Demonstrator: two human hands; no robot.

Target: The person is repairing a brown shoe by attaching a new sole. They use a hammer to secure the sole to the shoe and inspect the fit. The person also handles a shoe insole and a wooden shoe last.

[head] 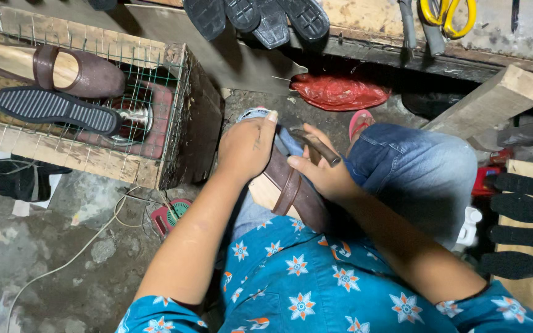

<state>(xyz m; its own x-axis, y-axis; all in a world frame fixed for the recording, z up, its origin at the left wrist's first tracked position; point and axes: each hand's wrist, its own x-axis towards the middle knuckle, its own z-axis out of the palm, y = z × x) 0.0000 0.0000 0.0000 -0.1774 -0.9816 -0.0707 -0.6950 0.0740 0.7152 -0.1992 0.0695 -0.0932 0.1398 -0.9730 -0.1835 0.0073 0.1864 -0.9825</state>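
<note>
My left hand (246,147) presses down on the toe end of a brown strapped shoe (291,188) mounted on a wooden last, which rests on my lap. My right hand (323,174) grips a dark-handled tool (316,147) and holds it against the shoe's upper. The shoe's front is hidden under my left palm. A pale sole edge shows beneath my left fingers.
A wire-mesh wooden crate (155,117) at left carries another brown shoe on a last (72,71) and a black ridged sole (53,110). More black soles (260,18) hang above and lie at the right (525,209). Yellow-handled scissors (448,12), a red bag (339,92) and a wooden plank (491,102) are nearby.
</note>
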